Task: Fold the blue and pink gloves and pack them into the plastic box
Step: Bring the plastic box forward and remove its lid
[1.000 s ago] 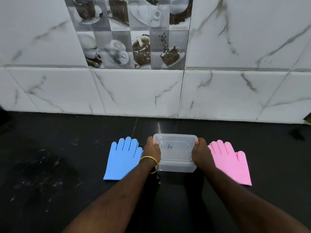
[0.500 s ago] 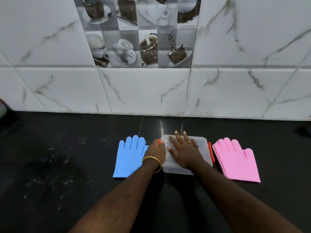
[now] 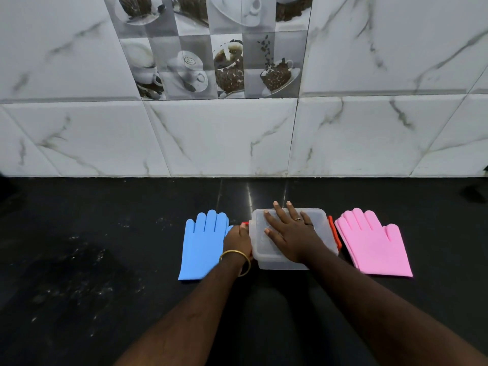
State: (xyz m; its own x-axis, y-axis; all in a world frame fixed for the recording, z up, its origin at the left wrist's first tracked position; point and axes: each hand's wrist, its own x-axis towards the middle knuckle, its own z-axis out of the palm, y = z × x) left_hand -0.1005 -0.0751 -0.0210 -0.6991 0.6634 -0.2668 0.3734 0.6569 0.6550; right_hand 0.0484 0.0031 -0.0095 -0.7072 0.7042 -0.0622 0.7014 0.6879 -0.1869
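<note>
The plastic box (image 3: pixel 266 256) sits on the counter (image 3: pixel 79 260) between two flat gloves (image 3: pixel 202 245), wall behind.

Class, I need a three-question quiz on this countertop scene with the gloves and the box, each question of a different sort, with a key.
1. True or false: the blue glove lies folded inside the plastic box.
2. Which hand lies flat on the lid: A left hand, B right hand?
3. Fill in: the pink glove lies to the ___ of the box.

Key: 1 false; 2 B; 3 right.
</note>
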